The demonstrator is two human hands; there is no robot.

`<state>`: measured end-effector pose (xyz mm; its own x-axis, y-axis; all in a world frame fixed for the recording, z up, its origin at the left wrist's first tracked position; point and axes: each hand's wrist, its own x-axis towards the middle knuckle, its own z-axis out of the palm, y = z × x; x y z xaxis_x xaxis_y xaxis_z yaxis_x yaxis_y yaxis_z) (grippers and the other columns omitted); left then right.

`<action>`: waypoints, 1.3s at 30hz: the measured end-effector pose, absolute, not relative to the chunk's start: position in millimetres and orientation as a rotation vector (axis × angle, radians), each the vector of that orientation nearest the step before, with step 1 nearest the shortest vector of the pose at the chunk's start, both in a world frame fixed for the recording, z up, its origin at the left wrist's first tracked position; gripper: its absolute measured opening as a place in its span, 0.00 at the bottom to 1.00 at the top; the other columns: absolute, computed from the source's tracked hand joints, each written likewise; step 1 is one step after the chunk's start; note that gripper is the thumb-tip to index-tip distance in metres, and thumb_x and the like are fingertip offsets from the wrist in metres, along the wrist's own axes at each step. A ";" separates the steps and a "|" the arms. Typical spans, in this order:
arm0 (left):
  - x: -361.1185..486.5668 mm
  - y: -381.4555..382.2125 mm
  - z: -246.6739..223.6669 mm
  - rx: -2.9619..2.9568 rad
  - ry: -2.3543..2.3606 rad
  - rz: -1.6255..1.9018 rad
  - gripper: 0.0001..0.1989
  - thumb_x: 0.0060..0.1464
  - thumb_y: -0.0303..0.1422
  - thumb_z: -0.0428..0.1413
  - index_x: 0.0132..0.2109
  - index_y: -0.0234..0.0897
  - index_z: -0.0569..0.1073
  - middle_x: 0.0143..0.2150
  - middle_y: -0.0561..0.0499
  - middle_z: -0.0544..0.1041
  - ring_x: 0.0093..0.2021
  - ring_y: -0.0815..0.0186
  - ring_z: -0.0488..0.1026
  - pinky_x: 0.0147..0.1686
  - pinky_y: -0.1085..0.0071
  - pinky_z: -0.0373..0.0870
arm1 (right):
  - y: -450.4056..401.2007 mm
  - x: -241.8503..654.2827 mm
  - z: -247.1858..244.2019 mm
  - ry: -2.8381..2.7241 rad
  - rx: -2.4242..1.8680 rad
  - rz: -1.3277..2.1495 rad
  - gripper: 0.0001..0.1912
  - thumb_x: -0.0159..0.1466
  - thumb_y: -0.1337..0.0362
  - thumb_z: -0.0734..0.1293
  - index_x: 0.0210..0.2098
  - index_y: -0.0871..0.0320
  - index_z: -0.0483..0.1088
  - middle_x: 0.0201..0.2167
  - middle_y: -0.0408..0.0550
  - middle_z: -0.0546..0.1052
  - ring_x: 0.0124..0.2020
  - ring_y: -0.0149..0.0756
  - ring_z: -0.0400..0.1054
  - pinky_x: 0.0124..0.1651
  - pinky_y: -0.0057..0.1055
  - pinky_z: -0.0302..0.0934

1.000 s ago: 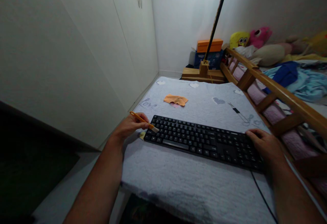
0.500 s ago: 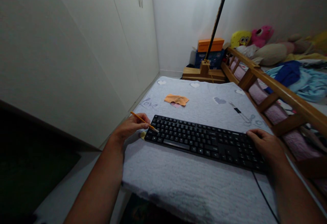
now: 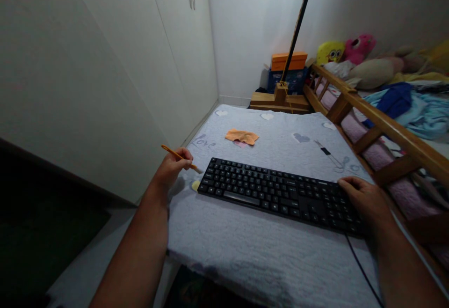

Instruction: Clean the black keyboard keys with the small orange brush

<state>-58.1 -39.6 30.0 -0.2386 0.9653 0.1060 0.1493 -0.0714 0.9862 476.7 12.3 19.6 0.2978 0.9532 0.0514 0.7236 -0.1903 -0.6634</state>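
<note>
A black keyboard [image 3: 259, 191] lies on the cloth-covered table, slightly slanted. My left hand [image 3: 174, 165] pinches an orange-handled brush [image 3: 171, 151], whose pale tip points at the keyboard's left edge, just off the keys. At the other end of the keyboard, my right hand [image 3: 361, 200] grips its right edge, thumb on top and the other fingers partly hidden. An orange cloth [image 3: 242, 136] lies beyond the keyboard. Farther right on the table is a thin tool with a black middle [image 3: 325, 150].
The table [image 3: 224, 238] has a pale blue cover with hearts. Left of it stands a white wardrobe [image 3: 140, 64]. A wooden bed rail [image 3: 393, 121] runs along the right. Behind are a wooden stand [image 3: 280, 98] with a black pole and an orange box [image 3: 289, 61]. A cable [image 3: 361, 266] trails from the keyboard.
My left hand has moved left with the brush, taking the tip off the keyboard's left keys. My right hand and the keyboard look nearly unchanged.
</note>
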 end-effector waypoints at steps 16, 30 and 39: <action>-44.5 -40.4 29.3 1.350 1.264 1.012 0.11 0.44 0.36 0.70 0.32 0.35 0.80 0.28 0.51 0.76 0.29 0.67 0.72 0.32 0.71 0.66 | 14.2 484.3 8.8 -1.486 -1.981 0.521 0.22 0.49 0.45 0.66 0.30 0.56 0.77 0.31 0.54 0.81 0.38 0.54 0.74 0.44 0.42 0.63; -56.1 -43.4 29.4 1.397 1.202 0.996 0.15 0.51 0.40 0.68 0.36 0.36 0.73 0.31 0.53 0.74 0.32 0.68 0.70 0.34 0.71 0.67 | 17.5 491.2 -1.4 -1.416 -1.946 0.475 0.23 0.46 0.43 0.64 0.26 0.55 0.76 0.30 0.53 0.81 0.40 0.56 0.75 0.44 0.42 0.64; -62.2 -38.9 20.9 1.403 1.250 1.057 0.13 0.50 0.38 0.69 0.37 0.35 0.78 0.31 0.52 0.76 0.32 0.68 0.71 0.36 0.71 0.68 | 15.1 487.4 3.2 -1.401 -1.935 0.502 0.23 0.45 0.43 0.65 0.26 0.56 0.77 0.29 0.53 0.81 0.38 0.54 0.74 0.43 0.41 0.63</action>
